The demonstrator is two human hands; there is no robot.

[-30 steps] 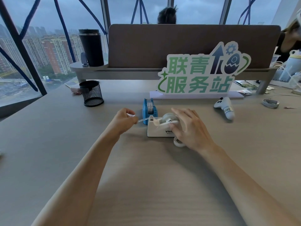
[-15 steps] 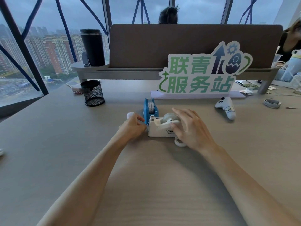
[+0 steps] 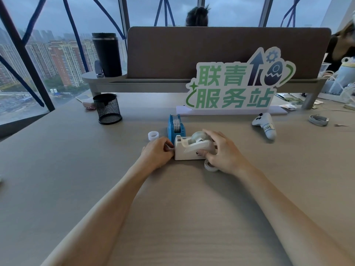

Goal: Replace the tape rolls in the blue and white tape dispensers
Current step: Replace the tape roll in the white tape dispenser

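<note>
The white tape dispenser [image 3: 187, 150] sits mid-desk with a clear tape roll [image 3: 199, 138] seated in it. My right hand [image 3: 223, 152] grips its right end, fingers over the roll. My left hand [image 3: 158, 151] is pinched at the cutter end on the left; whether it holds the tape end is hidden by the fingers. Just behind stands the blue tape dispenser [image 3: 175, 127] with a roll inside. A small white tape core [image 3: 153, 135] lies left of the blue one. Another tape roll [image 3: 210, 167] lies flat under my right palm.
A black mesh pen cup [image 3: 107, 108] stands back left, a black tumbler [image 3: 107, 54] on the shelf. A green-lettered sign [image 3: 238, 83] stands behind the dispensers. A white game controller [image 3: 266, 124] and a grey band [image 3: 318, 120] lie to the right. Other people sit beyond the divider.
My left hand, which held a stretched tape strip out to the left, has come right to the white dispenser's cutter end. The white core beside the blue dispenser is uncovered. My right hand stayed put.
</note>
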